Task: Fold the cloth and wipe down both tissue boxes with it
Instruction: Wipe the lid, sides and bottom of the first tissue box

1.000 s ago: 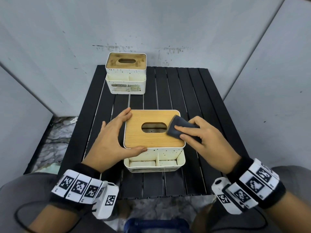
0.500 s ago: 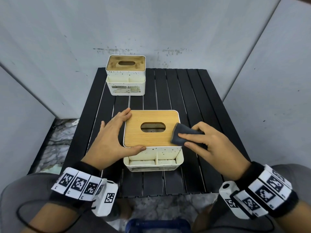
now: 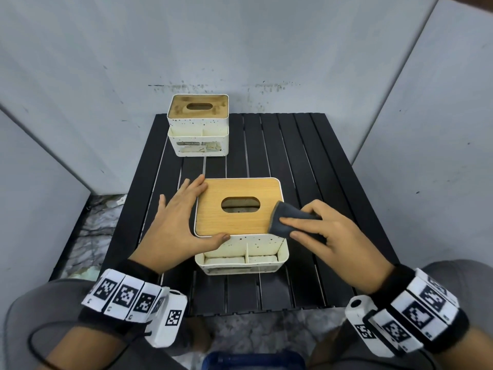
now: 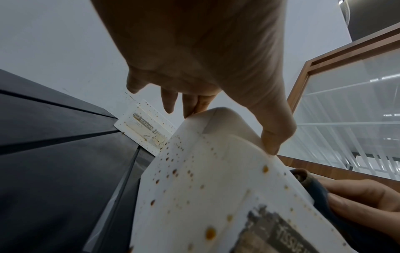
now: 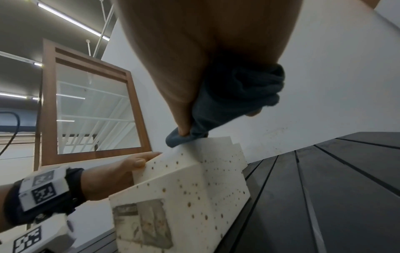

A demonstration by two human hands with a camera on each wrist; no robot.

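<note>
The near tissue box [image 3: 237,222], white and speckled with a wooden lid, stands mid-table. My left hand [image 3: 186,217] steadies it, with straight fingers along its left side and the thumb on the front edge of the lid. My right hand [image 3: 301,222] grips the folded dark grey cloth [image 3: 282,212] and presses it on the lid's near right corner. In the right wrist view the cloth [image 5: 233,95] is bunched under my palm above the box [image 5: 194,179]. The far tissue box [image 3: 198,124] has a stained lid and stands at the back left.
The black slatted table [image 3: 306,169] is bare to the right of both boxes. Grey walls close in behind and on both sides. A blue object [image 3: 253,361] sits on the floor past the table's near edge, between my knees.
My right hand has drawn the cloth from beside the lid's slot toward the near right corner. The left hand and both boxes have stayed where they were.
</note>
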